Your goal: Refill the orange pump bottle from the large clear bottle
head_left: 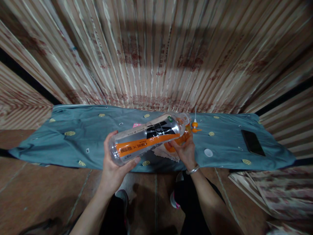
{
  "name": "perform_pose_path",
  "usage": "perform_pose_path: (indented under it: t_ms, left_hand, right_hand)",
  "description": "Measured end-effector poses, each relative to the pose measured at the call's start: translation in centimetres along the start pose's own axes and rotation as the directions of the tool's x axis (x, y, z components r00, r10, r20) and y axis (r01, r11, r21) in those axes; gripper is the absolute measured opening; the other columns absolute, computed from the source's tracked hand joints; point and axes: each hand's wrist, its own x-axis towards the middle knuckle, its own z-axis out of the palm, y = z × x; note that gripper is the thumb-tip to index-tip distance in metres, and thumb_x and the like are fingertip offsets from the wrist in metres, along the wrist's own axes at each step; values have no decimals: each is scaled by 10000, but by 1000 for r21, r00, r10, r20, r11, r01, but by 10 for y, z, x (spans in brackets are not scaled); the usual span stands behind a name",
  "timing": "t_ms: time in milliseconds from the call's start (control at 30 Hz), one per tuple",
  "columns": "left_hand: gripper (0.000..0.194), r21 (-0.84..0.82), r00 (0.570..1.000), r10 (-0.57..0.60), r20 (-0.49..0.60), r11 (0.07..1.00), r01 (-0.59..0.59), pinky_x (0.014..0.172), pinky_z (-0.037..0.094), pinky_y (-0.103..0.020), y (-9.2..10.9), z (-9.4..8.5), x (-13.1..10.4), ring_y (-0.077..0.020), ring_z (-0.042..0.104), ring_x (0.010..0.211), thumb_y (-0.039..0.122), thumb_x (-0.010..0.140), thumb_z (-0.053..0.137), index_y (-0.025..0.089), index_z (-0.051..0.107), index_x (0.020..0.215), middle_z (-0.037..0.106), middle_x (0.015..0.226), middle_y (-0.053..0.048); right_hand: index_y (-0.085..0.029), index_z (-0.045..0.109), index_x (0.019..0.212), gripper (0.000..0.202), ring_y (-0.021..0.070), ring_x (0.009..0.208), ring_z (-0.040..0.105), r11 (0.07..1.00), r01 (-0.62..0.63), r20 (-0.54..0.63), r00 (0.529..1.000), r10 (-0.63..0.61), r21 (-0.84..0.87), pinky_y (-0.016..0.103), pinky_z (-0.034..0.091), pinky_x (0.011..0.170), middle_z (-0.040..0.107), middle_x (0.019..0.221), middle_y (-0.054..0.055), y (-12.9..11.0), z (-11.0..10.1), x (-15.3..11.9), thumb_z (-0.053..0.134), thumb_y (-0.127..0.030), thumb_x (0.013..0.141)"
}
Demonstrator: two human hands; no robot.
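The left hand [114, 166] grasps the base end of a large clear plastic bottle [149, 137] with an orange-and-black label, fingers curled beneath and thumb over the top, so that the bottle lies tilted nearly flat with its neck directed right and away. That neck meets the top of a small orange container [181, 138], which the right hand [186, 150] holds closed-fingered from below, steadying it upright under the mouth; a bracelet [193, 169] sits on that wrist. Whether liquid passes between them cannot be told. Both are held just above a teal patterned cloth [73, 140], spread over a low surface, evidently to keep the work off the bare floor. Set apart on the cloth are a white cap [208, 152], an orange pump nozzle [195, 125] and a dark phone [252, 142], the latter well to the right.
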Motion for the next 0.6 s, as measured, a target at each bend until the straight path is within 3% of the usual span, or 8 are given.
perform_pose_path:
  t_ms: [600]
  left_hand:
    - [1111,16,1000,10,29,1000,-10,923,667,-408,-3,-2,2,-266,758,1062,271,555,1030,276,418,1482,708,1200,-42]
  right_hand:
    - [-217,581,1169,705,387,1125,763,1000,25,-15,1000,-25,2,519,611,951,810,1091,160,6,2,1,828,-622,648]
